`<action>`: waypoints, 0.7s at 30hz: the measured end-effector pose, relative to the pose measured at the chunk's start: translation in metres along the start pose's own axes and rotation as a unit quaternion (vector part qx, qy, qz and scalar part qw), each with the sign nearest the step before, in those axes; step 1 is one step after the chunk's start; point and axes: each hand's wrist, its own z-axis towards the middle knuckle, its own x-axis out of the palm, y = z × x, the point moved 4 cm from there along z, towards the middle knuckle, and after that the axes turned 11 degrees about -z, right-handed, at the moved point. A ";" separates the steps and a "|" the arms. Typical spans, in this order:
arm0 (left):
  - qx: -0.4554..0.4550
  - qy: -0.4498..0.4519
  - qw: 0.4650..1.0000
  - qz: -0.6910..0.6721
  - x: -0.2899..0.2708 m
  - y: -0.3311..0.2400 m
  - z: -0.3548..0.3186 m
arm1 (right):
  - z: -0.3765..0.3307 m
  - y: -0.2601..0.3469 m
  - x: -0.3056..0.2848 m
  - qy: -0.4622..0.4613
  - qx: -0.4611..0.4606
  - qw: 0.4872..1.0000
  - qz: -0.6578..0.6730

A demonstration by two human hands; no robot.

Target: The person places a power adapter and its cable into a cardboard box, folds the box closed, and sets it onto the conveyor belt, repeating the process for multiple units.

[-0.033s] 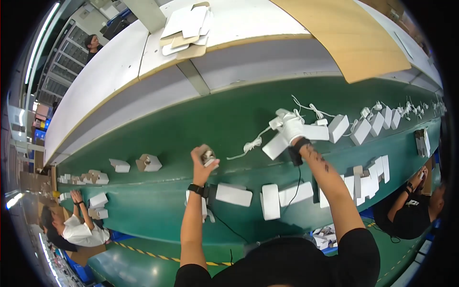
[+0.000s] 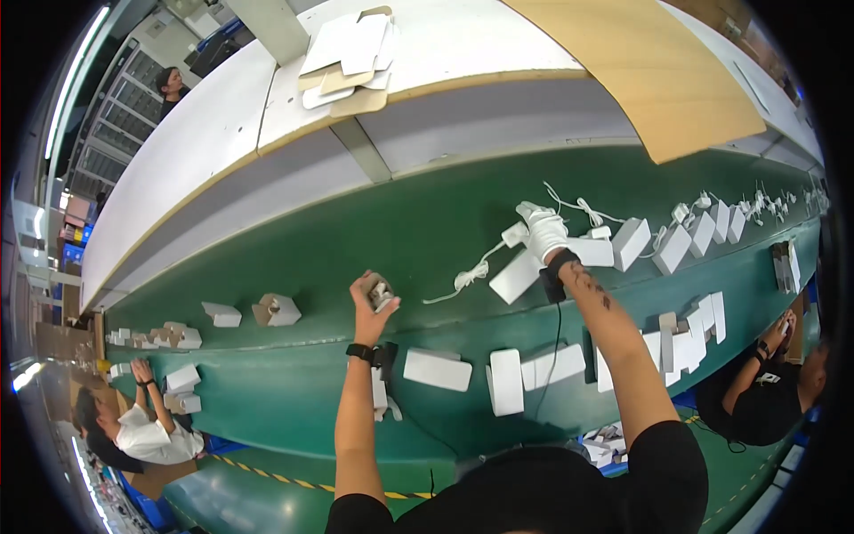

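Note:
My left hand (image 2: 367, 313), with a dark wristband, is wrapped round a small open box (image 2: 381, 291) whose opening shows something pale inside. My right hand (image 2: 543, 233) wears a white glove and a black wrist strap with a dark cord. Its fingers are closed at a white charger plug (image 2: 514, 234), whose bundled white cable (image 2: 467, 276) trails leftward on the green belt (image 2: 400, 214). How firmly the glove grips the plug is partly hidden. Under that hand lies a white box (image 2: 515, 277), and another white box (image 2: 591, 251) is just to its right.
More boxes and cabled chargers (image 2: 680, 214) line the belt on the right. Open boxes (image 2: 277, 310) stand at the left. Closed white boxes (image 2: 437, 369) lie along the near strip. Flattened cartons (image 2: 347, 58) rest on the far shelf. Co-workers (image 2: 156, 432) sit at both ends.
My left hand has shifted slightly left with the small box, which is tilted a little differently. My right hand stays nearly in place by the charger plug.

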 end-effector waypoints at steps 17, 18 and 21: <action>-0.346 0.108 0.757 -0.544 0.167 -0.075 -0.120 | -0.070 0.056 -0.115 -0.058 -0.184 0.937 0.290; -0.329 0.082 0.706 -0.622 0.182 -0.077 -0.112 | -0.088 0.059 -0.131 0.078 -0.148 0.918 0.358; -0.255 0.057 0.603 -0.754 0.195 -0.096 -0.088 | -0.150 0.054 -0.146 0.338 -0.060 0.816 0.466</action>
